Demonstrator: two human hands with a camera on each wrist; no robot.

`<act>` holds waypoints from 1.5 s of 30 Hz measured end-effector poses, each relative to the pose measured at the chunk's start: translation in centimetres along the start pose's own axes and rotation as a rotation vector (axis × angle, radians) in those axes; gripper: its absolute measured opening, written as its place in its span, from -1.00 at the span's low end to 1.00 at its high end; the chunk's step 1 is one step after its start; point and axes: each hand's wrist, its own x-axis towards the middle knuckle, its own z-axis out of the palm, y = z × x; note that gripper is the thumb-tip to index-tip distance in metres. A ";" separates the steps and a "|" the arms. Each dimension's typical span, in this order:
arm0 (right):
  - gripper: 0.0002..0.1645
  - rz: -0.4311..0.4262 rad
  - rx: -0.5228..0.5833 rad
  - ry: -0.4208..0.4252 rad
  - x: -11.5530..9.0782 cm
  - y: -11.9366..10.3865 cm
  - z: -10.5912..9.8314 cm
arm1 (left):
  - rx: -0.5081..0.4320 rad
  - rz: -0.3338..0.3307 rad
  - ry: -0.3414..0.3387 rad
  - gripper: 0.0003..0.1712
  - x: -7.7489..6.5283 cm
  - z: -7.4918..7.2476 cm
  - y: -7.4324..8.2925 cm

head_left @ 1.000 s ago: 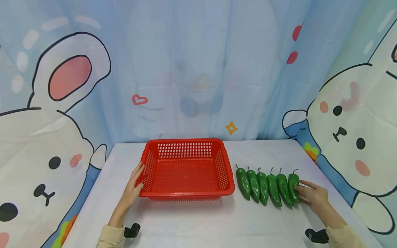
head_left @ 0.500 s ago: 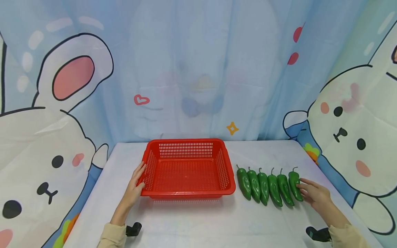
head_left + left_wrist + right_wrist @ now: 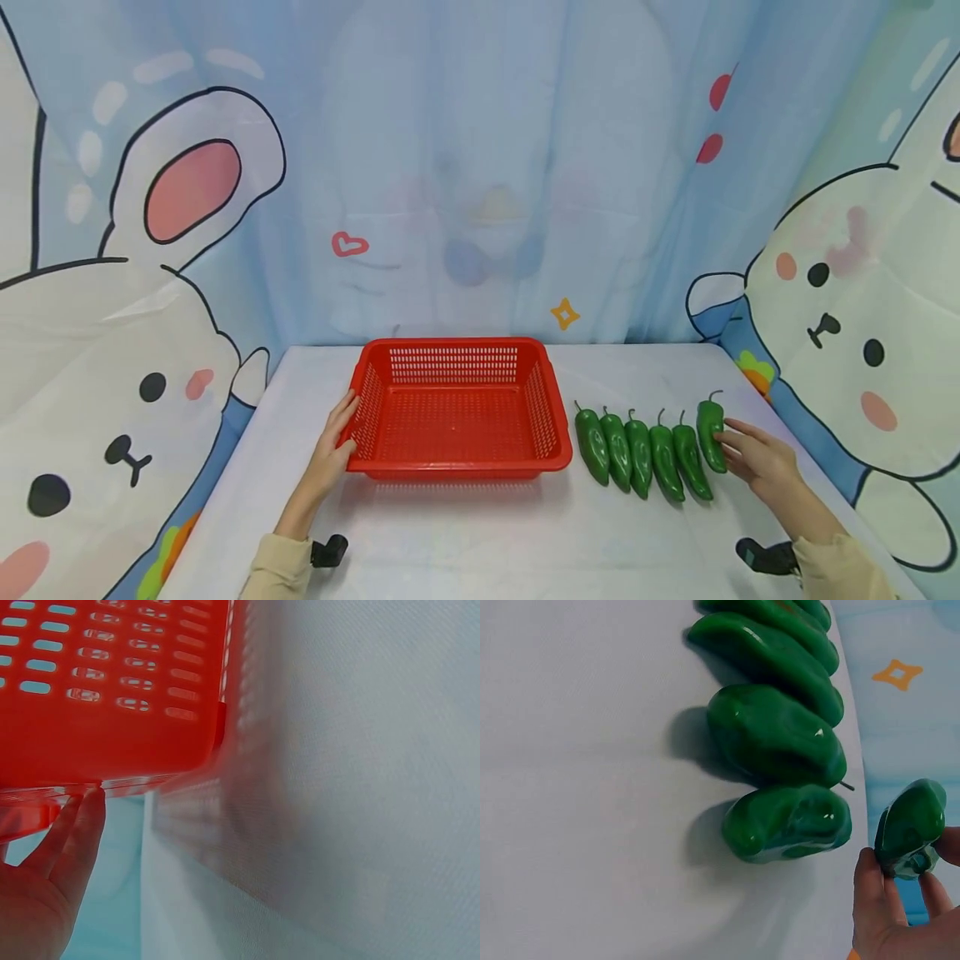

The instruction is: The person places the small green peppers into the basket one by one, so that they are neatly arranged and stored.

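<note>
My right hand (image 3: pixel 763 460) pinches the rightmost green chili pepper (image 3: pixel 709 433) between thumb and fingers. In the right wrist view this glossy pepper (image 3: pixel 911 825) hangs above the table, apart from the others. A row of several more green chili peppers (image 3: pixel 641 458) lies to its left, stems toward the back. My left hand (image 3: pixel 328 458) rests on the left side of a red plastic basket (image 3: pixel 457 472); in the left wrist view its fairly straight fingers (image 3: pixel 79 840) touch the basket's outer side (image 3: pixel 112 742). The thumb's contact with the basket is unclear.
The white table (image 3: pixel 525 533) carries the basket at left centre and the pepper row on the right. Behind hangs a light blue curtain (image 3: pixel 480 167) with cartoon rabbits at both sides. A black wrist camera (image 3: pixel 765 556) sits at the right wrist.
My right hand has raised the rightmost pepper off the table and shifted it slightly toward the back. My left hand stays at the basket. The head view has shifted slightly.
</note>
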 end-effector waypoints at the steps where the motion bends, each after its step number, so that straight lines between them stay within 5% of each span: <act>1: -0.13 -0.003 0.005 -0.013 -0.1 -0.1 0.1 | 0.001 -0.002 0.001 -0.20 0.0 0.0 0.0; 13: -0.07 -0.051 0.106 -0.099 -0.9 -1.4 2.9 | -0.029 0.019 0.006 -0.20 0.1 0.2 0.0; 29: -0.14 -0.160 0.030 -0.132 0.4 -1.7 9.2 | -0.043 0.018 0.025 -0.22 0.5 0.2 -0.9; 34: -0.04 -0.157 0.051 -0.266 -1.4 -3.1 11.3 | -0.068 -0.021 0.020 -0.24 0.6 0.5 0.1; 40: -0.11 -0.164 -0.033 -0.282 -2.3 -4.0 14.5 | -0.116 -0.040 -0.001 -0.26 0.1 0.2 2.5; 45: -0.13 -0.196 -0.076 -0.316 -3.0 -4.2 17.1 | -0.104 -0.028 -0.009 -0.26 0.0 0.0 2.9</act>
